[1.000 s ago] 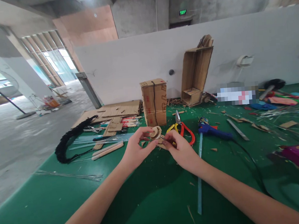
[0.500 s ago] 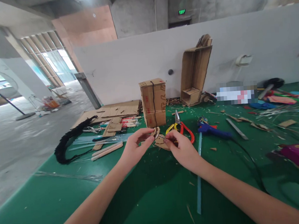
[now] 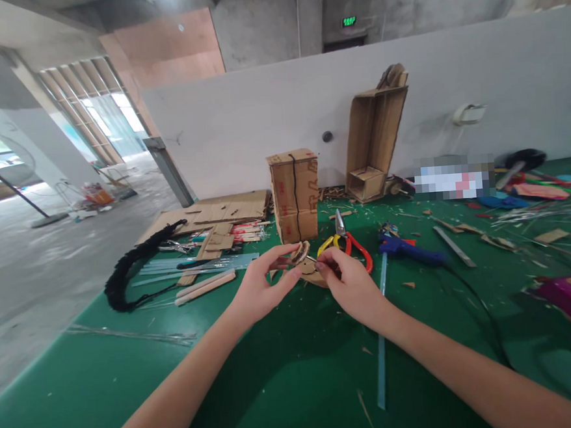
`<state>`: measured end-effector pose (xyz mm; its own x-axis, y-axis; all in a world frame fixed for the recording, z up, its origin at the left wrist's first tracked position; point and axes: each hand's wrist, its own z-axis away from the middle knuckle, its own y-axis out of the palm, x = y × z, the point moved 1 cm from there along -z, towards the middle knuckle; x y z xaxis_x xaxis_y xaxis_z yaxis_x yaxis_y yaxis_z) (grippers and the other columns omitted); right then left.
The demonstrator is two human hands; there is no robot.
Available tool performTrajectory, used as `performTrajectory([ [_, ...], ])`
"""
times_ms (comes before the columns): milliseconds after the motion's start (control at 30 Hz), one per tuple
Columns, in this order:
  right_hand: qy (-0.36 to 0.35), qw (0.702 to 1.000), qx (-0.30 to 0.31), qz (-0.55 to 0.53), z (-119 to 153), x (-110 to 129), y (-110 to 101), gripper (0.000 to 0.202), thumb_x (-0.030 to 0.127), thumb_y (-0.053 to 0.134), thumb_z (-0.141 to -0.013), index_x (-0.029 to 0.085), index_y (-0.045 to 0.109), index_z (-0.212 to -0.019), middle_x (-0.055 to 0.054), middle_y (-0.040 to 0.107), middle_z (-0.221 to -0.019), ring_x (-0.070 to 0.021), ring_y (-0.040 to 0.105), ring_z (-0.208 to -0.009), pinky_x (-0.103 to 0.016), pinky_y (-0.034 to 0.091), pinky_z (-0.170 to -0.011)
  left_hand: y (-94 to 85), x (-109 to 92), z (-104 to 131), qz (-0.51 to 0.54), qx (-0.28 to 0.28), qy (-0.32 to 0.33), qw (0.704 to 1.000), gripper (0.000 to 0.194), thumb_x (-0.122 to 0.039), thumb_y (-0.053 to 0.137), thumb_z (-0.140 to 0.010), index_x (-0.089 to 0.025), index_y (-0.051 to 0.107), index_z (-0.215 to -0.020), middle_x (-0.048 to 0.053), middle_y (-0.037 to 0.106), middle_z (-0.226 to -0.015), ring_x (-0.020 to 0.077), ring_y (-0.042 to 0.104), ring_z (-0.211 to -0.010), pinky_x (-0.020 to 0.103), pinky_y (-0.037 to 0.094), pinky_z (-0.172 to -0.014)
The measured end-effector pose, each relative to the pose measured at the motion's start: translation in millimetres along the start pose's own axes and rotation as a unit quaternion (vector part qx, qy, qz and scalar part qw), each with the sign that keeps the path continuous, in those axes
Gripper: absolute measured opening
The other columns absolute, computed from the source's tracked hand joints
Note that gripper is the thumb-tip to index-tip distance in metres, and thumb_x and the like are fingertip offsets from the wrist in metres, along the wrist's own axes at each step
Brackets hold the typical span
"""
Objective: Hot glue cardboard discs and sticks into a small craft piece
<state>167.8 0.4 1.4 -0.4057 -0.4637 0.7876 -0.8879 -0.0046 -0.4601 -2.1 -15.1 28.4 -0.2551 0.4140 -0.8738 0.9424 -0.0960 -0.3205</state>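
The left hand pinches a small cardboard disc between thumb and fingers, above the middle of the green table. The right hand has its thumb and fingers closed on a thin rod that points at the disc; whether it goes in, I cannot tell. Below them lies a cardboard piece. A cardboard box stands behind, toward the table's far edge. Scissors and a blue glue gun lie right of it, and a black fuzzy strip curves near the left edge.
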Motion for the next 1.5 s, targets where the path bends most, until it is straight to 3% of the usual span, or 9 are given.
performTrajectory([
  [233,-0.001,1.0,-0.007,-0.017,1.2,1.8,0.7,0.014,0.031,0.041,-0.083,0.02,0.049,-0.079,0.0,0.054,-0.069,-0.0126,0.048,-0.059,-0.026,0.037,-0.053,3.9,-2.6,-0.4,0.018,-0.033,0.0,0.999,0.037,-0.023,0.066,-0.066,-0.024,0.062,-0.102,0.008,0.035,-0.134,0.0265,0.04,-0.119,0.031,0.042,-0.088],
  [367,0.005,1.0,-0.011,-0.023,1.6,2.1,0.6,0.015,0.033,0.041,-0.082,0.02,0.048,-0.078,0.0,0.054,-0.068,-0.0129,0.048,-0.059,-0.026,0.037,-0.053,4.7,-5.1,0.5,0.018,-0.044,0.018,0.999,0.038,-0.021,0.067,-0.063,-0.024,0.062,-0.101,0.007,0.033,-0.134,0.0263,0.036,-0.121,0.031,0.041,-0.09],
  [533,0.036,0.998,-0.038,-0.036,-0.4,-3.5,-0.7,0.016,0.035,0.042,-0.082,0.021,0.048,-0.079,0.0,0.054,-0.072,-0.0138,0.05,-0.064,-0.028,0.039,-0.058,-4.9,1.9,-4.4,0.057,-0.148,0.033,0.987,0.035,-0.023,0.057,-0.074,-0.024,0.052,-0.109,0.006,0.054,-0.107,0.017,0.055,-0.096,0.029,0.044,-0.082],
  [667,0.055,0.996,-0.045,-0.046,-2.3,-7.8,-2.1,0.016,0.036,0.043,-0.081,0.02,0.049,-0.08,-0.001,0.054,-0.075,-0.0141,0.05,-0.067,-0.029,0.04,-0.061,-17.1,12.2,-11.2,0.017,-0.222,0.019,0.975,0.031,-0.026,0.058,-0.074,-0.02,0.053,-0.104,0.002,0.061,-0.08,0.0144,0.06,-0.078,0.027,0.045,-0.076],
  [1000,0.096,0.983,-0.024,-0.155,-3.1,-9.0,0.7,0.017,0.037,0.048,-0.078,0.02,0.048,-0.076,0.001,0.048,-0.069,-0.0121,0.044,-0.06,-0.026,0.035,-0.053,-14.6,16.8,-12.0,-0.016,-0.145,-0.015,0.989,0.04,-0.029,0.055,-0.076,-0.019,0.053,-0.114,0.006,0.068,-0.09,0.0185,0.061,-0.09,0.031,0.043,-0.084],
  [1133,0.17,0.905,0.058,-0.385,-0.7,-4.6,5.4,0.016,0.033,0.054,-0.075,0.019,0.046,-0.071,0.004,0.041,-0.065,-0.007,0.035,-0.051,-0.022,0.027,-0.046,-14.4,16.5,-10.9,-0.054,-0.145,-0.015,0.988,0.042,-0.029,0.056,-0.075,-0.02,0.051,-0.116,0.005,0.068,-0.092,0.0187,0.061,-0.09,0.031,0.045,-0.082],
  [1233,0.212,0.849,0.09,-0.476,1.4,0.2,6.2,0.018,0.032,0.059,-0.073,0.018,0.047,-0.071,0.004,0.042,-0.067,-0.005,0.033,-0.052,-0.021,0.025,-0.047,-15.4,15.0,-9.3,-0.102,-0.164,-0.012,0.981,0.045,-0.033,0.058,-0.073,-0.019,0.052,-0.115,0.003,0.068,-0.077,0.018,0.063,-0.078,0.03,0.046,-0.076],
  [1333,0.215,0.846,0.086,-0.481,2.2,1.4,6.1,0.02,0.032,0.06,-0.072,0.017,0.048,-0.07,0.004,0.042,-0.067,-0.0046,0.033,-0.052,-0.021,0.024,-0.047,-15.3,12.5,-7.3,-0.166,-0.148,-0.012,0.975,0.038,-0.038,0.05,-0.078,-0.019,0.055,-0.111,0.0,0.062,-0.065,0.0156,0.061,-0.067,0.028,0.047,-0.067],
  [1500,0.189,0.874,0.078,-0.442,1.9,-2.6,9.0,0.02,0.035,0.058,-0.074,0.018,0.048,-0.07,0.005,0.042,-0.066,-0.0055,0.033,-0.053,-0.022,0.025,-0.047,-8.4,4.1,-4.1,-0.259,-0.094,0.115,0.954,0.044,-0.037,0.053,-0.076,-0.022,0.049,-0.117,0.009,0.048,-0.115,0.0206,0.049,-0.105,0.033,0.044,-0.085],
])
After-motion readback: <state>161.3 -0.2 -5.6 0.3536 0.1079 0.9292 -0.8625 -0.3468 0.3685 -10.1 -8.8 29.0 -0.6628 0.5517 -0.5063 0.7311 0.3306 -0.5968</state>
